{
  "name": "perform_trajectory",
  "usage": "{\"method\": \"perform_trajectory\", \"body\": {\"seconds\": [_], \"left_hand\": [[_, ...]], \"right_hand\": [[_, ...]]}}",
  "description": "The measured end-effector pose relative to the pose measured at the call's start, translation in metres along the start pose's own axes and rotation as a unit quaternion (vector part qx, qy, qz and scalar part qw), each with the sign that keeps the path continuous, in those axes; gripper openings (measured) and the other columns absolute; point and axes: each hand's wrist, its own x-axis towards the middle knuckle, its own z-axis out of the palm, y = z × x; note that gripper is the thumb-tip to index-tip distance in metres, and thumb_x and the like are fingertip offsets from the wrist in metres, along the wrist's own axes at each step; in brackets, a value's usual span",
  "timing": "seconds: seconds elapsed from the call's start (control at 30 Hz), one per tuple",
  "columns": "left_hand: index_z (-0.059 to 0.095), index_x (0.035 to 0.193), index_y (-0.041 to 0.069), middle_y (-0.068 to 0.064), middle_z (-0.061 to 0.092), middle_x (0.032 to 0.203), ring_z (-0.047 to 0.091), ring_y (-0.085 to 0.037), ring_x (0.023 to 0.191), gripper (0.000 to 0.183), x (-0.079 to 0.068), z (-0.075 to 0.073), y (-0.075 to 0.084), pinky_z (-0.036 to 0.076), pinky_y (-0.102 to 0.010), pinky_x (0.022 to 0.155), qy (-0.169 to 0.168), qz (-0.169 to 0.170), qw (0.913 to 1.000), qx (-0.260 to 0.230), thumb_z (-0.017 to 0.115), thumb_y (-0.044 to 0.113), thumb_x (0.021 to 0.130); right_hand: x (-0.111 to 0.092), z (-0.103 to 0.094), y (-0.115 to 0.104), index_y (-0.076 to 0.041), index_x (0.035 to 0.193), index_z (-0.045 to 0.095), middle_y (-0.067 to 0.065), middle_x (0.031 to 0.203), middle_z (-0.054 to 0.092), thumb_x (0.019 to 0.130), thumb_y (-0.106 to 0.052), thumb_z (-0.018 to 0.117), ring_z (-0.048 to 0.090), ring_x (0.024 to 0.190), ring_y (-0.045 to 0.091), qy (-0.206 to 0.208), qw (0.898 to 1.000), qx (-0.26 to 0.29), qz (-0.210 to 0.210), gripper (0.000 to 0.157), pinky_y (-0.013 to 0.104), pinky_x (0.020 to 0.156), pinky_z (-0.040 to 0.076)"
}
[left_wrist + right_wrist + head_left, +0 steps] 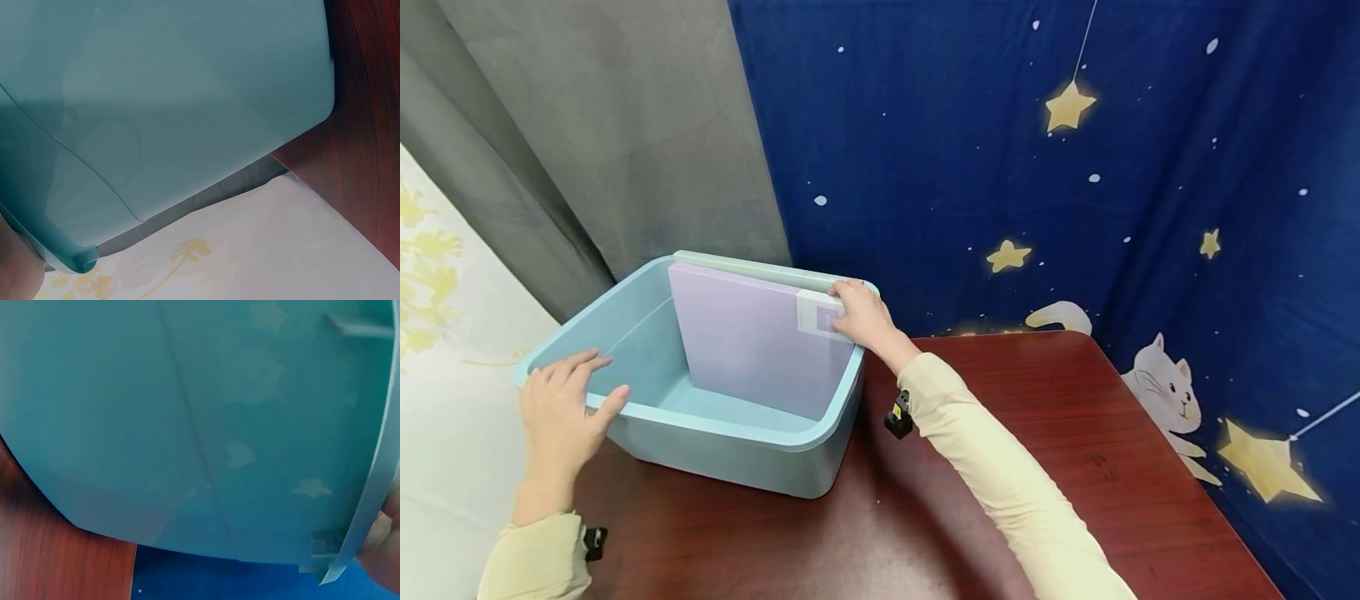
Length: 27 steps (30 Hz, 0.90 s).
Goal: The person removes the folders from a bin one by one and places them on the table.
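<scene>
A light-blue plastic bin stands on the table, its outer wall filling both wrist views. Inside it, a flat lilac box with a white label at its upper right corner stands on edge near the back wall. Behind that shows the top edge of a pale green flat item. My right hand pinches the lilac box at its labelled corner, thumb on the front face and fingers over the top edge. At the bin's left front corner is my left hand, fingers spread loosely over the rim and holding nothing.
The dark red wooden table extends to the right of the bin. A grey curtain and a blue curtain with stars hang close behind. White patterned cloth lies along the left side.
</scene>
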Motion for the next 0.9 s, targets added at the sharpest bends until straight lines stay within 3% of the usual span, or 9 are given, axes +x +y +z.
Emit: {"method": "perform_trajectory", "body": {"seconds": [0.13,0.23,0.4,0.6,0.73,0.9], "left_hand": [[0.062,0.105,-0.003,-0.024,0.055,0.115,0.043,-0.046,0.104,0.060,-0.001,0.000,0.000,0.024,-0.060,0.090,-0.002,-0.002,1.0000,0.003,0.055,0.050,0.077],[0.062,0.105,-0.003,-0.024,0.056,0.115,0.043,-0.046,0.103,0.061,0.000,0.000,0.000,0.025,-0.059,0.088,0.001,0.000,1.0000,0.002,0.055,0.051,0.077],[0.062,0.104,-0.003,-0.024,0.056,0.114,0.044,-0.046,0.102,0.062,0.001,0.002,-0.002,0.026,-0.057,0.083,0.006,0.006,1.0000,0.003,0.055,0.052,0.076],[0.062,0.105,-0.002,-0.024,0.056,0.114,0.044,-0.046,0.102,0.061,0.002,0.003,-0.003,0.026,-0.057,0.082,0.006,0.004,1.0000,0.002,0.056,0.051,0.076],[0.062,0.104,-0.004,-0.025,0.056,0.114,0.043,-0.046,0.101,0.062,0.002,0.003,-0.001,0.026,-0.056,0.082,0.006,0.004,1.0000,0.000,0.055,0.052,0.076],[0.062,0.103,-0.004,-0.025,0.057,0.113,0.044,-0.046,0.100,0.063,0.002,0.002,0.000,0.026,-0.056,0.082,0.008,0.008,0.9999,0.001,0.055,0.053,0.077]], "right_hand": [[0.003,0.003,0.006,-0.010,0.114,0.057,0.004,0.113,0.060,0.078,-0.010,0.066,0.054,0.096,0.016,-0.008,0.997,0.077,-0.017,0.038,0.029,0.083,0.045],[0.005,0.006,0.011,-0.010,0.108,0.060,0.003,0.107,0.063,0.076,-0.006,0.066,0.055,0.092,0.015,0.018,0.988,0.152,-0.027,0.033,0.027,0.081,0.044],[0.006,0.011,0.014,-0.008,0.101,0.062,0.005,0.101,0.065,0.075,-0.001,0.067,0.056,0.079,0.014,0.070,0.963,0.259,-0.032,0.028,0.023,0.069,0.045],[0.006,0.010,0.015,-0.004,0.101,0.064,0.009,0.099,0.065,0.076,0.001,0.067,0.058,0.072,0.013,0.123,0.931,0.343,-0.020,0.027,0.021,0.061,0.048],[0.001,-0.006,0.007,0.002,0.103,0.063,0.016,0.100,0.065,0.075,0.004,0.067,0.061,0.077,0.017,0.162,0.910,0.381,-0.011,0.028,0.024,0.064,0.050],[-0.011,-0.036,-0.011,0.007,0.104,0.062,0.022,0.099,0.064,0.076,0.007,0.064,0.059,0.070,0.018,0.217,0.892,0.397,-0.017,0.028,0.022,0.059,0.047]]}}
